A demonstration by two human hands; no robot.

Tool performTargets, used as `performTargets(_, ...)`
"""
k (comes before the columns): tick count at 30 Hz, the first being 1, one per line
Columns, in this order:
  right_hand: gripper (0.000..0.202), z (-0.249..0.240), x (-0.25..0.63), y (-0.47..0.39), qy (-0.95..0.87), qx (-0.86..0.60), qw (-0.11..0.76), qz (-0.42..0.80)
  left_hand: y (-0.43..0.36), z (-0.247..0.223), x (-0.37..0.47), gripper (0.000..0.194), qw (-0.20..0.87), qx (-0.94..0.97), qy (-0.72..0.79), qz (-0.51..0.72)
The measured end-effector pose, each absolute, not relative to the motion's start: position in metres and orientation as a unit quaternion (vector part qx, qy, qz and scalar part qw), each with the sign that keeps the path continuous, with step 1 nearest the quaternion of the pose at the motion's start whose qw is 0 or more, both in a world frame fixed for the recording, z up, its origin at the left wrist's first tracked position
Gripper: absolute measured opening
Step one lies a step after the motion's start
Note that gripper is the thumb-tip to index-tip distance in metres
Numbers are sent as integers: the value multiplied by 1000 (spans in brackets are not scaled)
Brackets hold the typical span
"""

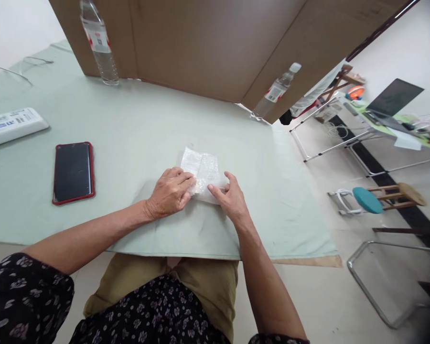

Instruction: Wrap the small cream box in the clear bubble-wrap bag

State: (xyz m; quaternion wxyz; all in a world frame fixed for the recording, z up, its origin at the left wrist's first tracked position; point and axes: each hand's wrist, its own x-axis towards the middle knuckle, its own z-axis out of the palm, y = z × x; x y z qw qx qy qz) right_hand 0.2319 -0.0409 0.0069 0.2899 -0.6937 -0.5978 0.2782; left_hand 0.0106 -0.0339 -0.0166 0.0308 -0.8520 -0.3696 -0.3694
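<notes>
A crinkled piece of clear bubble wrap point(208, 167) lies on the pale green cloth in front of me. At its left edge my left hand point(172, 192) presses down with fingers curled together over the plastic. My right hand point(231, 196) is at the right side, thumb on top of the wrap and the fingers bent around its edge. A small whitish, yellowish patch shows through the plastic between the hands; I cannot make out what it is.
A tablet in a red case point(73, 173) and a white box-like item point(16, 126) lie to the left. Water bottles point(105, 64) point(274, 93) stand against a tall cardboard panel point(208, 43). Right of the table are a stool point(367, 200), a metal chair frame point(361, 282) and a laptop point(394, 100).
</notes>
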Motion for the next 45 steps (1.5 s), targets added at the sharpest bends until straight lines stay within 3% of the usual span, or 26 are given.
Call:
performTargets(6, 82, -1, 216, -41, -599, -655, 353, 295, -35, -10, 12, 22, 27, -857, -387, -340)
performTargets(14, 69, 11, 203, -40, -581, -615, 415, 335, -33, -9, 14, 19, 23, -859, -376, -348)
performTargets(30, 66, 21, 181, -38, -575, -607, 426, 345, -31, -16, 15, 16, -77, -831, -385, -394)
performTargets(40, 86, 15, 202, -38, -542, -630, 395, 392, -32, -19, 15, 15, -61, -818, -391, -418)
performTargets(45, 73, 6, 199, -31, -573, -621, 386, 370, -33, -15, 15, 15, -50, -827, -386, -406)
